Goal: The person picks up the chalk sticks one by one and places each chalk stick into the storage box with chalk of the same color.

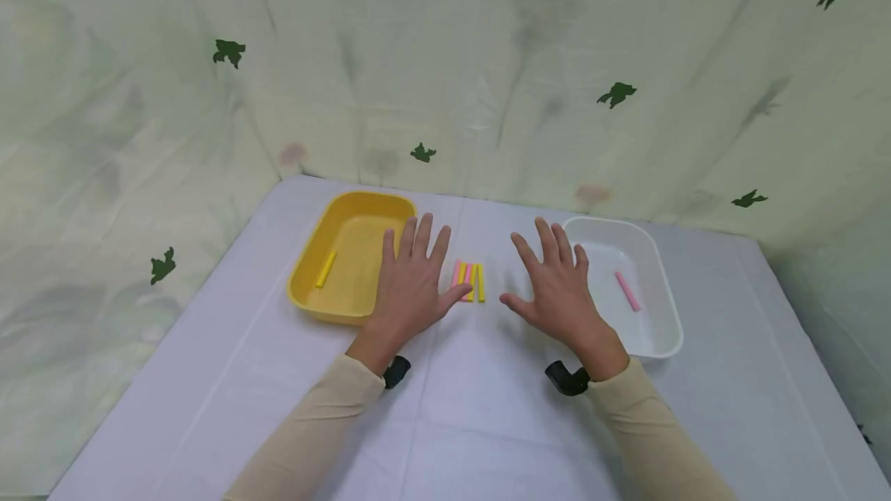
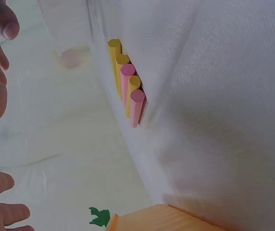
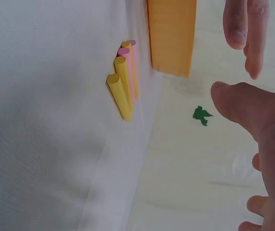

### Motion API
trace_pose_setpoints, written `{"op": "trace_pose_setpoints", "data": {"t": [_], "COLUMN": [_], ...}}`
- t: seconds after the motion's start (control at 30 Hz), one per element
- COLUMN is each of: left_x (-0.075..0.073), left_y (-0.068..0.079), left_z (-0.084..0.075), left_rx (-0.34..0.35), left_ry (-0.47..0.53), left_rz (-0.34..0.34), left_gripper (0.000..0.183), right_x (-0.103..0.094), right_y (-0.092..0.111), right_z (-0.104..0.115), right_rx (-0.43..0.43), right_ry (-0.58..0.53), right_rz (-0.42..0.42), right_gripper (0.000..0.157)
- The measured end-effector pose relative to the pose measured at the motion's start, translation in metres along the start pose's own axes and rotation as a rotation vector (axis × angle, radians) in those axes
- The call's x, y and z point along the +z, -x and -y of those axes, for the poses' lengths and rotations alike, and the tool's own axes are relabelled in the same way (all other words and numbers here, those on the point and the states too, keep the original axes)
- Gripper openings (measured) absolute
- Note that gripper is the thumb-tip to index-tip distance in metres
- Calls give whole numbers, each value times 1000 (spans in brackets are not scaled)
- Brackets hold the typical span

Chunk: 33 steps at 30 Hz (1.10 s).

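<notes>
The left hand [image 1: 416, 284] is spreading its fingers wide near the yellow tray [image 1: 358, 253], and the right hand [image 1: 560, 292] is spreading wide near the white tray [image 1: 605, 253]. Both seem to be hovering, though how high is hard to tell. Five sticks [image 2: 127, 79], three yellow and two pink, are lying in a row on the worktop [image 1: 487, 439] between the trays. A yellow stick [image 1: 326, 269] is lying in the yellow tray and a pink stick [image 1: 627, 291] in the white one
</notes>
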<state>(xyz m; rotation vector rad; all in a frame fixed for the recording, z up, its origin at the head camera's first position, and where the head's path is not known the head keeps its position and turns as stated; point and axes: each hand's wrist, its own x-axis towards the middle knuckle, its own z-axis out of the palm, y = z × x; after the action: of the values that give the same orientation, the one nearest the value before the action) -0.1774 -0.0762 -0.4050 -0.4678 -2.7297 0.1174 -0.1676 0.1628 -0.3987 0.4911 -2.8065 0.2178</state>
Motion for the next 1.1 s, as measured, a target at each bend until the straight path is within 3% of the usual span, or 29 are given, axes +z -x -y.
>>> {"op": "trace_pose_setpoints", "data": {"t": [0.13,0.3,0.47,0.53,0.63,0.77,1.1], "left_x": [-1,-4,-12,-15,-19,-24,-29], "left_y": [0,2,9,13,18,25,52], "left_z": [2,8,16,20,28,37,64], "left_rx": [22,75,157,177,192,199,194], "left_ry": [-17,-11,173,276,370,393,441], "left_rz": [-21,-88,-213,-221,-186,-148,-183], "left_gripper": [89,75,57,56,58,63,68], "right_x": [-1,-3,-3,-2,-3,-6,-11], "right_y": [-2,-7,-10,-10,-11,-10,-10], "right_z": [3,6,6,6,6,8,10], "right_rx": [-23,-64,-133,-174,-193,-179,-192], "right_ry": [-9,-103,-261,-315,-362,-382,-418], "right_rz": [-20,-93,-224,-265,-236,-125,0], "right_gripper": [85,67,50,44,40,38,36]}}
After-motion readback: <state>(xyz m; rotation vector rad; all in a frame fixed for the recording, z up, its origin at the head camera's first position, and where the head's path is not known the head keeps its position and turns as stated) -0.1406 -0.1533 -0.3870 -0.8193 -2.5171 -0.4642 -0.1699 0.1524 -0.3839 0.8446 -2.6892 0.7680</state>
